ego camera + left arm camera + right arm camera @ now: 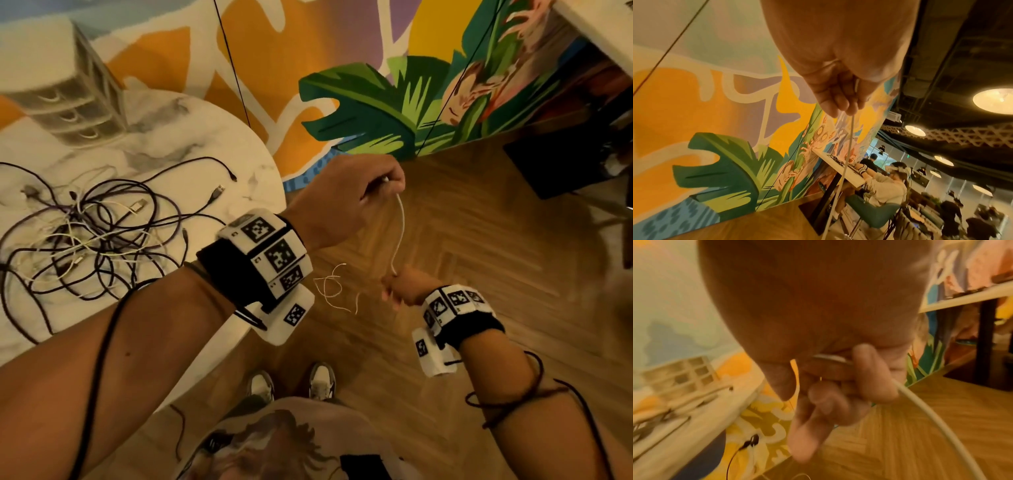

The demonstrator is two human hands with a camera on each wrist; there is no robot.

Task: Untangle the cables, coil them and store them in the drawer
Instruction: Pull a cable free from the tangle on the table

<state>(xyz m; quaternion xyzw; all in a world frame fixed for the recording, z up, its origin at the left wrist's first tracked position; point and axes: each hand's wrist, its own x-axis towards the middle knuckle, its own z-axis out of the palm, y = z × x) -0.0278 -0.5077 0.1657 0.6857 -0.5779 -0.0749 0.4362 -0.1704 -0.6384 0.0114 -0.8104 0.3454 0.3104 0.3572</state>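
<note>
Overhead, left hand [356,192] pinches white cable [400,236].

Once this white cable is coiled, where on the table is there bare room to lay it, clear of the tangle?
Bare marble shows on the table along its far right rim, between the loose plug ends and the edge, and in the strip between the drawer unit and the tangle. The table's left and middle are crowded with cables, up to the left forearm.

Left hand [356,198] raised, forearm extended forward, fingers curled, pinching white cable [400,233] at fingertips. Right hand [402,287] lower, nearer body, fingers curled round same cable.
</note>
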